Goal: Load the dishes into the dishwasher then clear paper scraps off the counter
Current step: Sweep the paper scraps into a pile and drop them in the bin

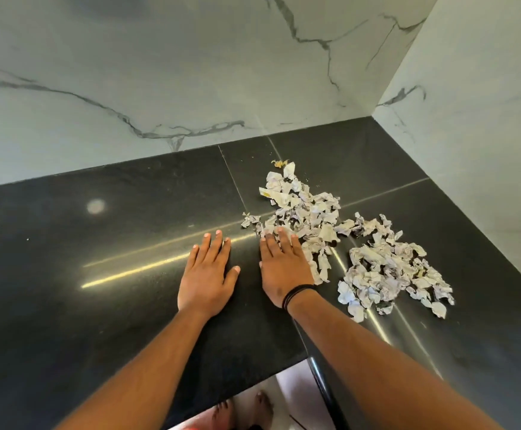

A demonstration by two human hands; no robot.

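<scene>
Both hands lie palm down on the dark polished stone table (98, 243), which runs into a corner formed by two white marble-veined walls (191, 72).

Left hand (206, 276): flat on bare table, fingers straight and slightly spread, thumb out to the side. Its grip holds nothing.

Right hand (284, 268): flat, fingers straight and close together, fingertips resting on the near edge of the paper scraps (309, 218). Its grip is likewise not pinching anything; the outer edge of the hand lies against the scraps. A thin dark band (296, 294) circles the right wrist.

The paper scraps, crumpled whitish pieces with faint print, lie on the table in two loose heaps: one running from near the back wall down to the right hand, the second (389, 268) further right and nearer the table's front edge. The two heaps join through a thin trail of pieces.

Below the table edge, bare feet (243, 411) stand on a pale floor.
</scene>
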